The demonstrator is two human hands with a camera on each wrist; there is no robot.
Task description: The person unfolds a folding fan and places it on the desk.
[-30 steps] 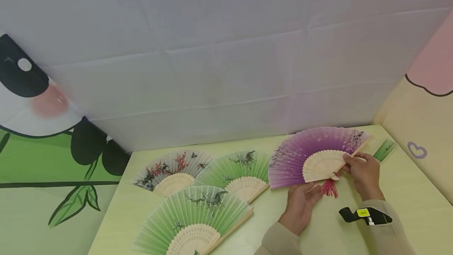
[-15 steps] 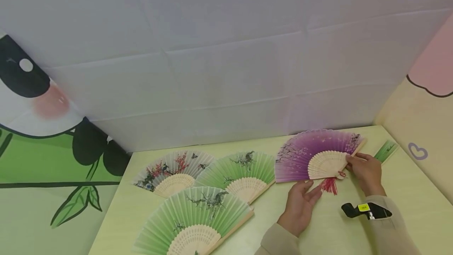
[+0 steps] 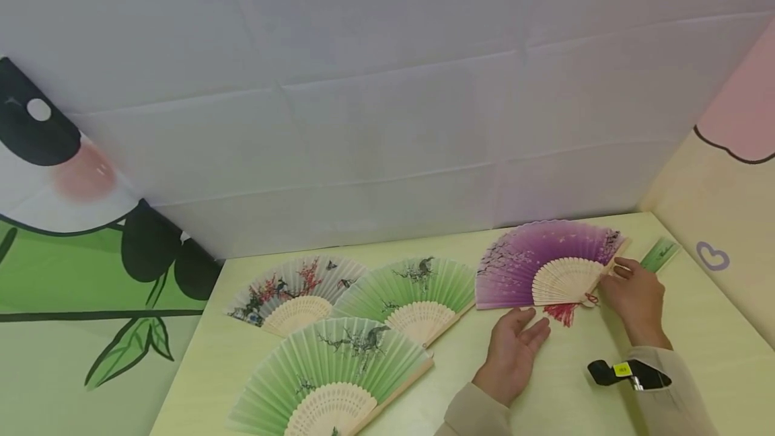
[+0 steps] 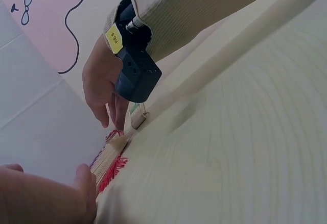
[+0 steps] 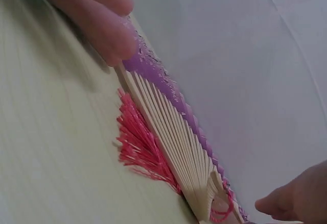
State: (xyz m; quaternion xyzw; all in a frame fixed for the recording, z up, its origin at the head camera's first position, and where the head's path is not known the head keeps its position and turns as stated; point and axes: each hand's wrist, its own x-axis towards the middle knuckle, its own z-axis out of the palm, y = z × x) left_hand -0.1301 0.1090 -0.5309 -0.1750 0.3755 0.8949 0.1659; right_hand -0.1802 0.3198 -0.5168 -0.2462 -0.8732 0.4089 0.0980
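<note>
A purple folding fan (image 3: 514,264) with pale ribs and blossom print lies spread on the table in the head view. Its pink-red tassel (image 3: 562,313) rests along the near edge. My right hand (image 3: 636,298) is beside the fan's right end stick, its fingers loosely bent and holding nothing. In the right wrist view, a part of my right hand (image 5: 301,198) is apart from the ribs. My left hand (image 3: 511,355) rests with relaxed fingers just in front of the fan's left edge. From the left wrist view, the fan (image 4: 110,157) shows nearly edge-on, low against the tabletop.
Left of the purple fan lie two spread green fans, one farther back (image 3: 418,284) and one nearer (image 3: 339,369). A spread grey floral fan (image 3: 299,288) lies behind them. A folded green fan (image 3: 660,254) is at the right. Behind the table (image 3: 714,355) stands a pale wall (image 3: 387,120).
The purple fan has shifted right and been turned slightly, lying down on the table. My right hand has let go of its end stick and drawn a little to the right.
</note>
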